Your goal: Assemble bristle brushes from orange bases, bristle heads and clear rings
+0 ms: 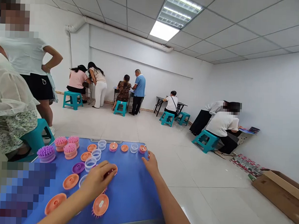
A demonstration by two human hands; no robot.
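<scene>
My left hand (101, 177) is closed over the blue tabletop, its fingers on an orange round brush piece (115, 170) that they partly hide. At the table's far right corner my right hand (151, 165) has thumb and forefinger apart, close to an orange piece with pink bristles (142, 149). Below my left hand lies an orange disc with purple bristles underneath and a whitish centre (100, 204). Orange discs (71, 181), a purple disc (78, 167) and translucent rings (90, 164) lie in rough rows. Brushes with pink bristles (70, 150) and one with purple bristles (46, 153) stand at the far left.
The blue table (134, 196) ends at a grey front edge. People sit or stand at desks along the walls, some on teal stools (73, 100). A person in a white top (24, 53) stands at left. A cardboard box (276, 191) and packed bottles (247, 165) lie at right.
</scene>
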